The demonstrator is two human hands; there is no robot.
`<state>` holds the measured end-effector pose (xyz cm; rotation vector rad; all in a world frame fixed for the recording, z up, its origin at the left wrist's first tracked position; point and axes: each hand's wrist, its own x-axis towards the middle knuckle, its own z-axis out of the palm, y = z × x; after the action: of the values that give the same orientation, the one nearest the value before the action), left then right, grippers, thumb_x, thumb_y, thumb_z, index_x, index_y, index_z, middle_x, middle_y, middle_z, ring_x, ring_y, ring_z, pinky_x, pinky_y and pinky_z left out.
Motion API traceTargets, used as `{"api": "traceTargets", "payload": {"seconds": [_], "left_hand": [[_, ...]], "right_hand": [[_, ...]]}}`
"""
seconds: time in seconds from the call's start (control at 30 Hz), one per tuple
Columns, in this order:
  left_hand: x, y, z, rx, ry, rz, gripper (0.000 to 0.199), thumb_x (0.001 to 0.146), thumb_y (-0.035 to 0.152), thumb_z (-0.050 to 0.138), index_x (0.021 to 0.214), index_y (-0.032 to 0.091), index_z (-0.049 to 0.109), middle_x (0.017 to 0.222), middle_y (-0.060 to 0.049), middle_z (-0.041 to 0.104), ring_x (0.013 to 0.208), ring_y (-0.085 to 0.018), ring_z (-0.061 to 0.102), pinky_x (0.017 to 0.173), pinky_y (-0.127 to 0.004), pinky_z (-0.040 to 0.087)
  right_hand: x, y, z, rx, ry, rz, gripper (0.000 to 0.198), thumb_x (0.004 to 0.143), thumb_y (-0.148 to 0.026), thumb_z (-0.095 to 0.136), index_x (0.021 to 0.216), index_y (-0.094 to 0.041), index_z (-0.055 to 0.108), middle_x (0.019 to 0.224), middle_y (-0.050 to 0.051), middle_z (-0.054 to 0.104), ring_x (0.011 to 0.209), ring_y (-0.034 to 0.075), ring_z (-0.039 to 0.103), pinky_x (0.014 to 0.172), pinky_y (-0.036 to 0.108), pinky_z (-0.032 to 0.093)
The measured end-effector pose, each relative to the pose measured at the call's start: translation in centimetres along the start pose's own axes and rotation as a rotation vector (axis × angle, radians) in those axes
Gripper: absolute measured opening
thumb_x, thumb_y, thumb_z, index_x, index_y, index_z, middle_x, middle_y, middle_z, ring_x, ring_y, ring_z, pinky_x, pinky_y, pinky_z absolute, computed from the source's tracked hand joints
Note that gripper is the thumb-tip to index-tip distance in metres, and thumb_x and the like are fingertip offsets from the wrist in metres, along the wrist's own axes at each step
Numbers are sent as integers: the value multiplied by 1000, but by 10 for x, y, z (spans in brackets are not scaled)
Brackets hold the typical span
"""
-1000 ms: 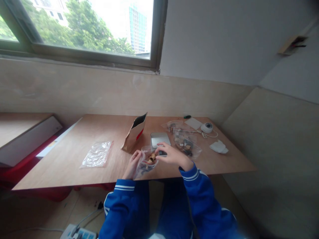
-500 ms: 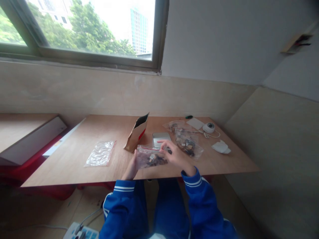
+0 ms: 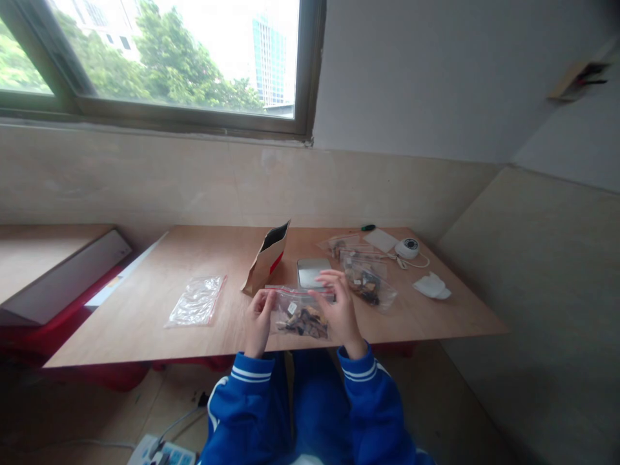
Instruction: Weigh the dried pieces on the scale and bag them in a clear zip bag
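Note:
A clear zip bag with a red seal strip hangs between my hands at the table's front edge. Dark and tan dried pieces and a small white packet lie inside it. My left hand pinches its upper left corner. At the upper right corner, my right hand has its thumb at the seal, with the other fingers raised and curved; whether they grip the bag is hard to see. Behind the bag lies a flat silver scale, partly covered by my right fingers. An open brown paper pouch stands just behind my left hand.
More filled zip bags lie to the right, near a white dome camera with a cable and a crumpled white tissue. Flat clear bags lie on the left of the wooden table. A power strip sits on the floor.
The zip bag has turned more upright and come lower, its contents spread along the bottom. My left hand has moved up to its top corner, and my right hand has come down along its right side.

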<state>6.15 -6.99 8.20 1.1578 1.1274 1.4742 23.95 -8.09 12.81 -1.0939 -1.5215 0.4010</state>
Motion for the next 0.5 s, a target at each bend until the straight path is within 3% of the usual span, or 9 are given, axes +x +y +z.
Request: {"api": "traceTargets", "payload": {"seconds": [0.1, 0.2, 0.4, 0.5], "left_hand": [[-2, 0, 1, -26, 23, 15, 26, 83, 45, 55, 83, 19, 59, 75, 0, 64, 74, -14, 60, 73, -25, 46], [-3, 2, 3, -24, 36, 22, 25, 82, 44, 57, 82, 20, 60, 75, 0, 64, 75, -15, 60, 76, -25, 46], [-4, 2, 10, -49, 92, 28, 29, 81, 47, 57, 75, 19, 59, 73, 0, 61, 75, -15, 58, 75, -25, 45], [-5, 2, 13, -63, 71, 7, 31, 82, 49, 56, 75, 19, 58, 70, 1, 59, 71, -14, 56, 72, -24, 45]], "right_hand": [[-9, 18, 4, 153, 75, 239, 40, 78, -40, 67, 112, -22, 54, 115, 10, 56, 91, 18, 60, 74, 31, 55], [-17, 33, 3, 284, -33, 416, 33, 79, -45, 64, 97, -18, 61, 97, 8, 67, 86, 19, 65, 80, 34, 53], [-20, 34, -2, 434, -76, 525, 40, 73, -50, 69, 94, -17, 65, 90, 8, 73, 90, 23, 68, 85, 37, 52], [-20, 30, -3, 407, -13, 513, 34, 74, -49, 68, 85, -17, 67, 82, 6, 72, 81, 20, 68, 82, 34, 52]]}}
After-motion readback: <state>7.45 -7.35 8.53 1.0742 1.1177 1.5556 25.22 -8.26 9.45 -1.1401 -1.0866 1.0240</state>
